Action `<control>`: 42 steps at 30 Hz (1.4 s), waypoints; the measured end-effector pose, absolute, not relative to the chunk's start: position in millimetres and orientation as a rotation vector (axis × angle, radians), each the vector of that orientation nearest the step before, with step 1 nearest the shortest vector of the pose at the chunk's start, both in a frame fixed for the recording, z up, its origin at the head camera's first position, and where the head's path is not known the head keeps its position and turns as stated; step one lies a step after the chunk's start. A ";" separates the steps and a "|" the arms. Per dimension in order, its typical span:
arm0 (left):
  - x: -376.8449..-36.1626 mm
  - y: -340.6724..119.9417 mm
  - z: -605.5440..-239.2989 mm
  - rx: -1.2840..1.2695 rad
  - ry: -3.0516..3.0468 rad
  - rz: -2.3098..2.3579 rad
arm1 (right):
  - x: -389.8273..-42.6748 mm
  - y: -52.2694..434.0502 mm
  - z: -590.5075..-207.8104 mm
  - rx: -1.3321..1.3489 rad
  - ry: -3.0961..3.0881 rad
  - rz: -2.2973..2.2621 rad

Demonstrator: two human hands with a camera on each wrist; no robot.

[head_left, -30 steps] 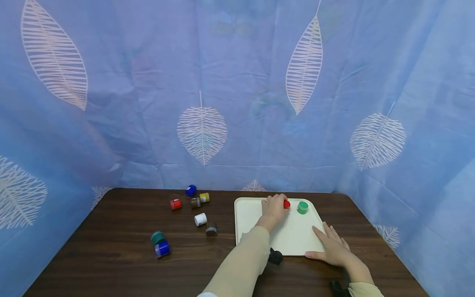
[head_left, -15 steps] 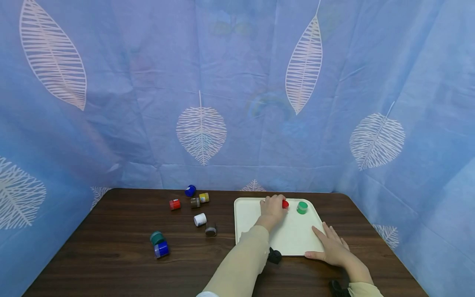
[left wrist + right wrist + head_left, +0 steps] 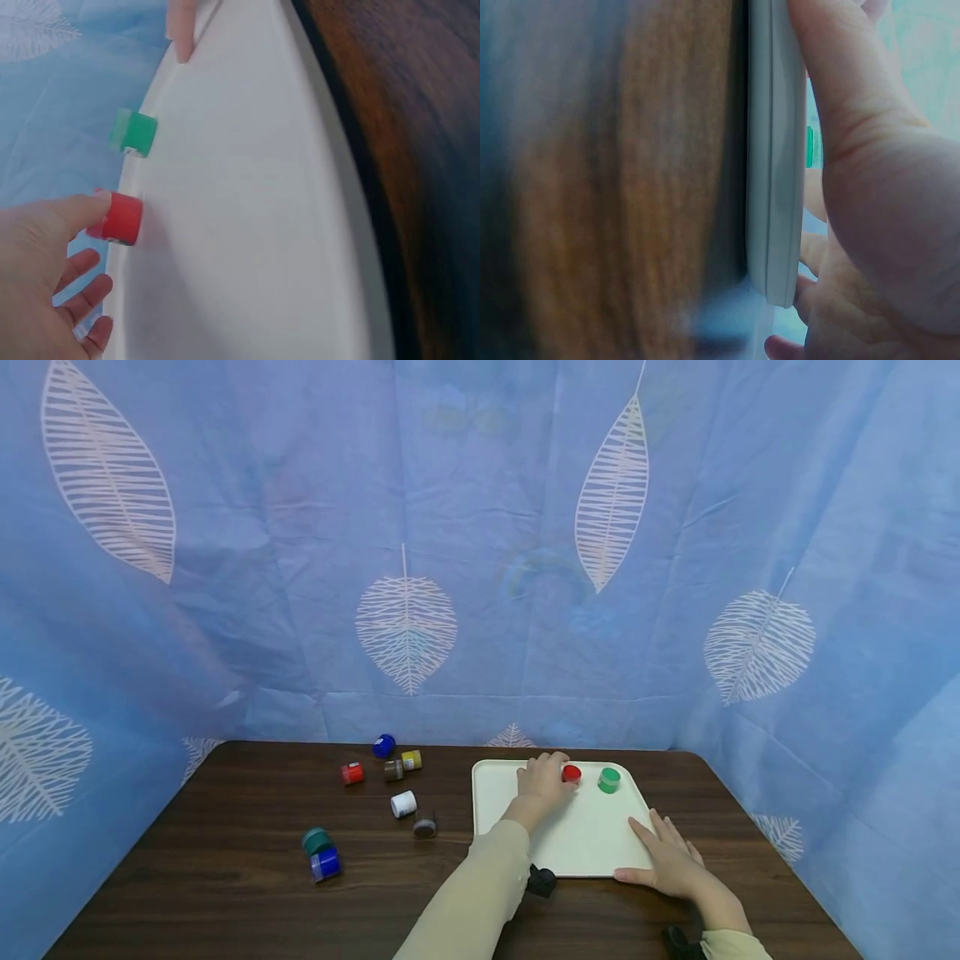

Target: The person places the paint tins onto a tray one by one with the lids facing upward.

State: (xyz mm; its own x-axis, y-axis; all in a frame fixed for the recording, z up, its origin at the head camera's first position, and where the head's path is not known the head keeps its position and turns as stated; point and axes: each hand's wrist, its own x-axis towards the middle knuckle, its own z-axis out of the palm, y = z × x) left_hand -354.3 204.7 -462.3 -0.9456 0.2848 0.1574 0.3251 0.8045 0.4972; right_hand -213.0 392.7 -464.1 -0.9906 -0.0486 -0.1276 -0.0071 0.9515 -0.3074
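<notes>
Red-capped and small, the little jar point(image 3: 572, 773) stood upright near the far edge of the white tray point(image 3: 585, 847), and my left hand point(image 3: 542, 784) was right against it on its left side. From the left wrist view the jar point(image 3: 116, 218) lay at the tip of my index finger, which touched its side while the other fingers point(image 3: 84, 289) curled loosely below; I could not tell for certain whether the thumb was on it too, so I would call it a fingertip touch and not a firm grip. The jar lay ahead and slightly to the right of that hand, and the green jar point(image 3: 609, 780) stood just beside it, farther right along the same far edge, the two apart and not touching. My right hand point(image 3: 671, 860) lay flat and relaxed on the near right corner of the tray, fingers straight, pressing it to the dark wooden table point(image 3: 225, 877); the right wrist view showed only its palm point(image 3: 885, 225) against the tray's rim point(image 3: 772, 165). So the left hand was much the nearer to the red jar, the right well apart from it. Other small jars lay scattered on the table to the left, among them a white one point(image 3: 403, 803) and a blue one point(image 3: 326, 863) on their sides.
</notes>
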 end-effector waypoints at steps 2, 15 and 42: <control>-352.9 199.7 -459.1 -0.497 -2.909 -0.862 | -213.1 392.3 -463.6 -0.041 2.974 -0.465; -341.2 157.9 -454.7 -0.585 -2.787 -0.920 | -213.0 391.7 -464.9 -0.054 2.982 -0.456; -299.9 91.5 -439.8 -0.765 -2.592 -0.592 | -212.4 391.7 -461.7 -0.057 2.963 -0.483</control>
